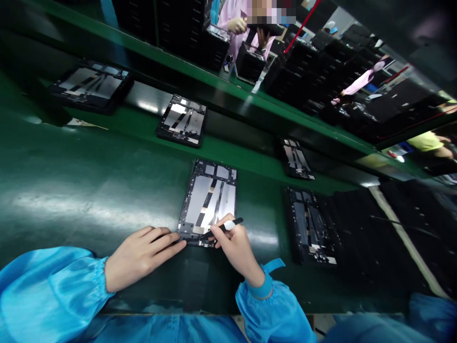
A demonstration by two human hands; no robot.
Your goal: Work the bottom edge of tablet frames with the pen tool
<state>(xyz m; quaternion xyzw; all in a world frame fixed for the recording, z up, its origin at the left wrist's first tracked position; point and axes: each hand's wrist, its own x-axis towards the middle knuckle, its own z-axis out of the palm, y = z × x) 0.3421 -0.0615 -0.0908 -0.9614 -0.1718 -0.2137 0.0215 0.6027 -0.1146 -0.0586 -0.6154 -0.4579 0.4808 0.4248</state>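
An opened tablet lies on the green bench in front of me, its silver back plate, black frame and dark ribbon cables showing. My left hand rests at its lower left corner, fingers stretched out and fingertips touching the frame. In my right hand is a pair of black tweezers, pinched between thumb and fingers. The tips point down-left at the tablet's bottom edge, near small parts beside the left fingertips. Whether the tips grip anything is too small to tell. Part of the lower right edge is hidden behind the right hand.
Similar opened tablets lie along the line: one at far left, another at upper middle, a third at right. A nearer one sits beside black trays. Across the bench, a person in pink handles a black item.
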